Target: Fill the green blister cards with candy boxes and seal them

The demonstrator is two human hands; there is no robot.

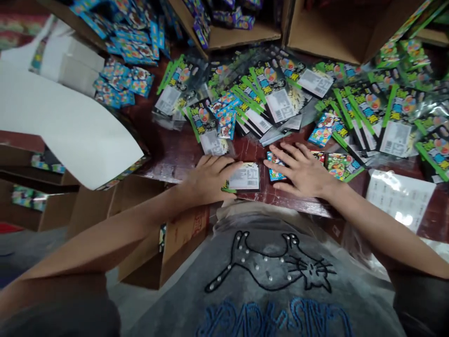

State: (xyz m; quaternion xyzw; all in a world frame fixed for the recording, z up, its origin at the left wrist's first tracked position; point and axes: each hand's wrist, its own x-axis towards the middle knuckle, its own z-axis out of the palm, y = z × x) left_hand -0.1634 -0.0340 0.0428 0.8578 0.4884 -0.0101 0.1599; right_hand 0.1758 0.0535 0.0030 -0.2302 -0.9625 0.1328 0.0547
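My left hand (210, 180) lies with its fingers stretched out at the table's front edge. Its thumb rests on a small flat pouch with a white barcode label (247, 177). To the right, my right hand (303, 171) is spread, palm down, over a row of small packets. Under its fingertips shows a blue packet (275, 164), and a green packet (339, 164) sticks out past the hand. A red packet is mostly covered by it. Another blue packet (322, 130) lies just beyond, against some black-and-green pouches.
Many black-and-green pouches (277, 100) overlap along the table's back. Blue packets (122, 82) are heaped at the back left. Cardboard boxes (326, 32) stand behind. A sheet of white stickers (400, 196) lies at right, a large white card (70, 117) at left. Open cartons (182, 238) stand below the table.
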